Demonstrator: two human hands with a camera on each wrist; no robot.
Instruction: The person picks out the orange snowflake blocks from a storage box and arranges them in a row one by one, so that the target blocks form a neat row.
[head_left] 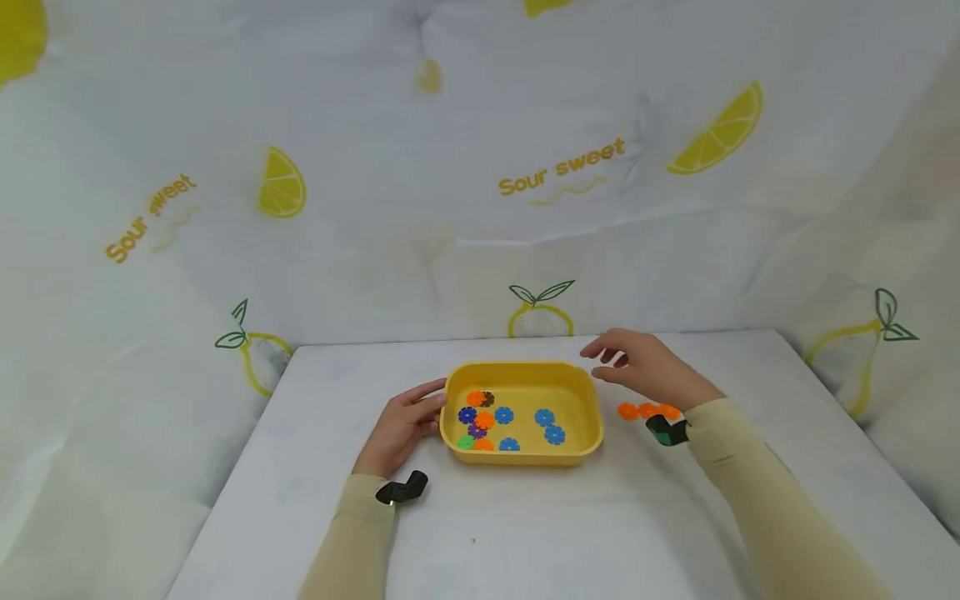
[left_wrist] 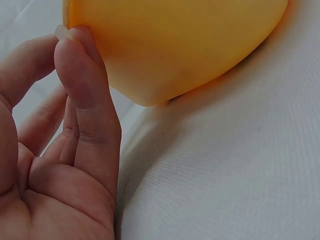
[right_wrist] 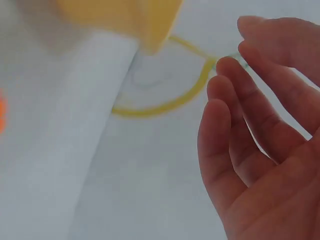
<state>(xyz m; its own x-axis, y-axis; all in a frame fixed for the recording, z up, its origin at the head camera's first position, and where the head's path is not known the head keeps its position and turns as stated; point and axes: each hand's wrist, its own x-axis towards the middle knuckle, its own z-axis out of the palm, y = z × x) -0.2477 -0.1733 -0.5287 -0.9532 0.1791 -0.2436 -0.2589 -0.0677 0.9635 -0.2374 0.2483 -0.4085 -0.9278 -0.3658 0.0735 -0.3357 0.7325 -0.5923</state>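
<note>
On the white table (head_left: pixel 525 533): one rectangular yellow plastic tray (head_left: pixel 525 459), multicoloured notched plastic discs (head_left: pixel 555 435) inside. Left hand (head_left: pixel 401 429) pinches its left rim; a tug might tip it. Right hand (head_left: pixel 648 362): empty, fingers loosely bent; a low sleeve could scatter the orange notched discs (head_left: pixel 648 410) outside.

The tray (head_left: pixel 527 459) stands on the table (head_left: pixel 555 533), 2 touching discs (head_left: pixel 550 427) in its right half, clustered discs (head_left: pixel 484 420) in its left. The left hand (head_left: pixel 401 423) is at its left edge; 3 loose discs (head_left: pixel 648 410) lie to its right, near the right hand (head_left: pixel 647 362).
</note>
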